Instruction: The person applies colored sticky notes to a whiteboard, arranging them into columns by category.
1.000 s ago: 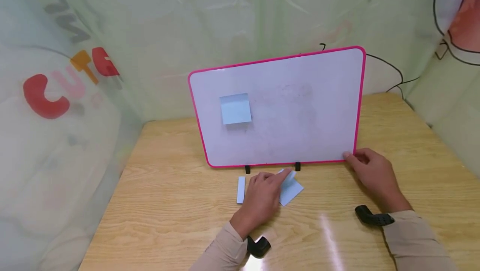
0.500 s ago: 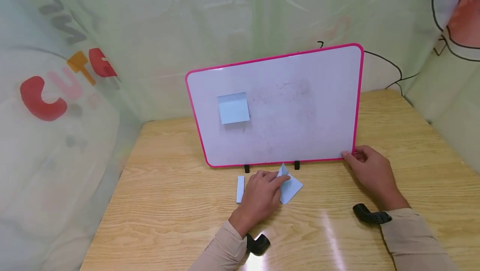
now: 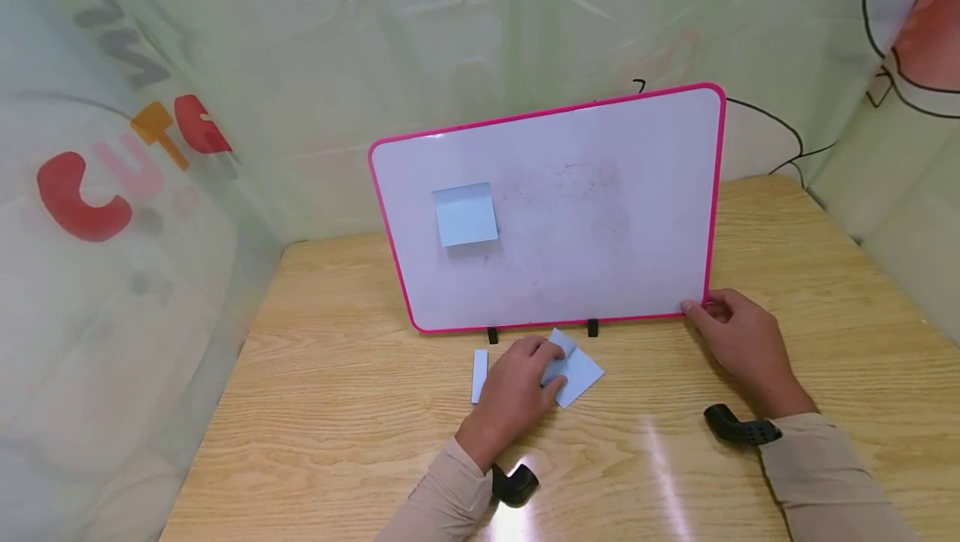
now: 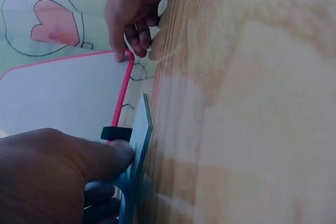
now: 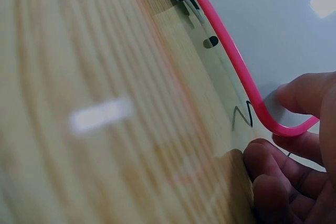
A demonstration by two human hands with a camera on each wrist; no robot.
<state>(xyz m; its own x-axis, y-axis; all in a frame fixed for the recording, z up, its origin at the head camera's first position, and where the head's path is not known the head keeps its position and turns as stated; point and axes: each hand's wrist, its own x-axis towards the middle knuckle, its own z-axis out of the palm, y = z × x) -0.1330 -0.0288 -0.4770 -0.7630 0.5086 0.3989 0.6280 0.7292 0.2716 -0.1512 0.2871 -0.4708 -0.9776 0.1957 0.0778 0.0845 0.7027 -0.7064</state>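
My left hand (image 3: 516, 388) is at a pad of light blue sticky notes (image 3: 583, 374) on the table, below the whiteboard (image 3: 585, 250). Its fingers and thumb hold the top sticky note (image 3: 562, 343), which bends up from the pad's left side. In the left wrist view the thumb lies on the pad (image 4: 143, 129); the other fingertips are partly hidden. My right hand (image 3: 750, 346) pinches the lower right corner of the pink-framed board, thumb in front and fingers behind. One blue sticky note (image 3: 465, 215) is stuck on the board's left half.
A narrow light blue strip (image 3: 480, 375) lies on the wooden table (image 3: 322, 409), left of my left hand. Two black feet (image 3: 492, 335) show under the board. Printed plastic sheeting (image 3: 315, 92) encloses the table at the back and sides.
My left fingers have drawn back slightly to the left, and the top note now bends up and leftward from the pad. The right hand keeps its grip on the board corner.
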